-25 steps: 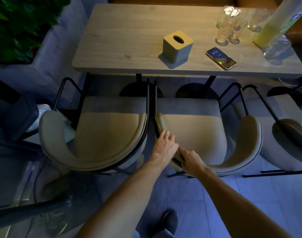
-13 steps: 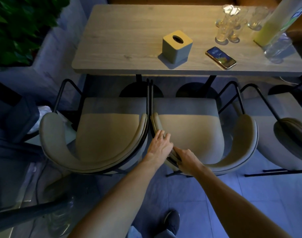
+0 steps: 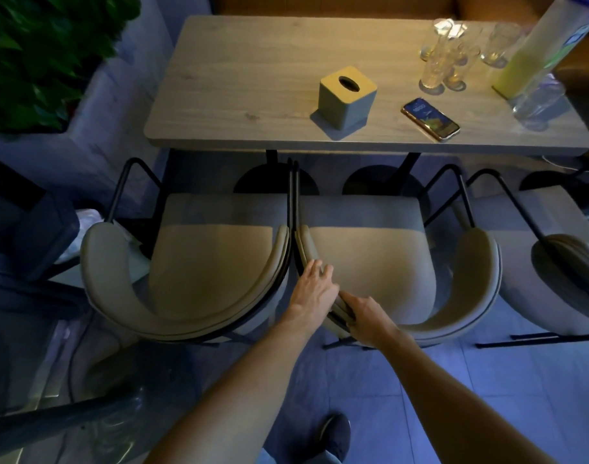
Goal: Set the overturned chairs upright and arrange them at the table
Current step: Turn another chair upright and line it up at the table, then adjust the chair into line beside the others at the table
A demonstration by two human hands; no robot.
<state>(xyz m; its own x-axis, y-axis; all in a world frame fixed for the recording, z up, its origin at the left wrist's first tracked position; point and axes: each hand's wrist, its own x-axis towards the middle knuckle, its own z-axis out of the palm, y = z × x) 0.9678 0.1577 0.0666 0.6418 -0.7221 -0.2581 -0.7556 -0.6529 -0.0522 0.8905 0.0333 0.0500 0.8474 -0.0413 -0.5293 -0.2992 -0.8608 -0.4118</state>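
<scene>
1. At far left a dark green leafy plant stands well apart from the work.
2. The left beige padded chair with a black metal frame stands upright, seat turned toward the pale wood-grain bench. It looks already set in place.
3. The left grip rests on the left end of the curved backrest of the middle beige padded chair. Its fingers lie fairly straight and a little spread over the padding, the thumb hidden. I judge it a steering, pushing hold, not a clamp.
4. The middle beige padded chair stands upright on its legs, facing the bench. Its black arm tube runs alongside the left chair's (touching or just beside, I cannot tell), so the two chairs sit as a tight pair.
5. The right grip, just beside the left one, has its fingers curled round the same backrest rim and pinches the padded edge. This is probably the hold that carries the push.
6. The right beige padded chair also stands upright, partly out of view.
7. On the bench stand a beige cube tissue box, a gold-edged phone and clear drinking glasses, so any shove toward it should be gentle.
</scene>
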